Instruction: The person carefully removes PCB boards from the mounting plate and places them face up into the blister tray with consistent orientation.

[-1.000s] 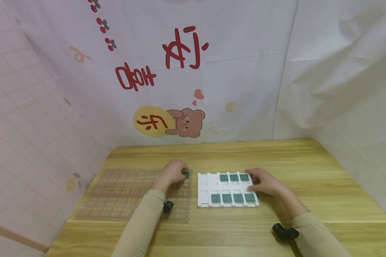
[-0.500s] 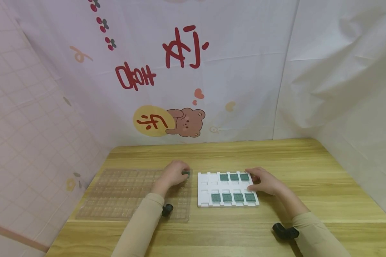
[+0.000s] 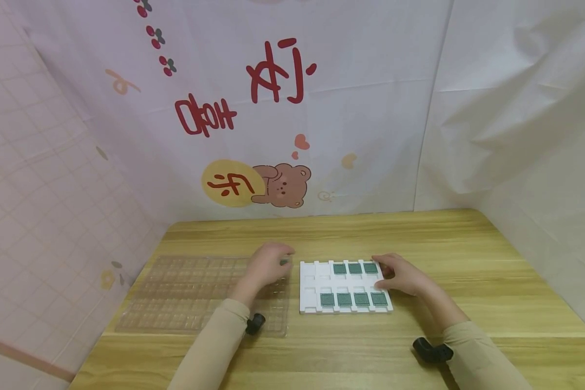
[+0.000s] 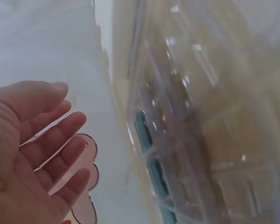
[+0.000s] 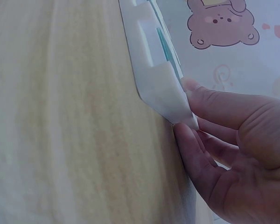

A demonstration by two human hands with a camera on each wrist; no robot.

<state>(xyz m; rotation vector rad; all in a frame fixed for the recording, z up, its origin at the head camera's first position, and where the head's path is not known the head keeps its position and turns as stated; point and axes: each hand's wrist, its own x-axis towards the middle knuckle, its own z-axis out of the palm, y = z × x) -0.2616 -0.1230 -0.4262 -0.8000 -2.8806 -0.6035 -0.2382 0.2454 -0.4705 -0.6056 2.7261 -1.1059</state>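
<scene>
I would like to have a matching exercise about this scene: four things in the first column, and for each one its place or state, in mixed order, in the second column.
Column one
1. wooden tabletop
2. white tray
3. clear plastic tray
4. cartoon bear

Column two
A. printed on the white backdrop
B. see-through, on the left side in the head view
C. underneath both trays
D. carries seven visible green chips

Right pairs: 1-C, 2-D, 3-B, 4-A

Chip (image 4: 154, 170), seemingly in left tray (image 3: 175, 295)
</scene>
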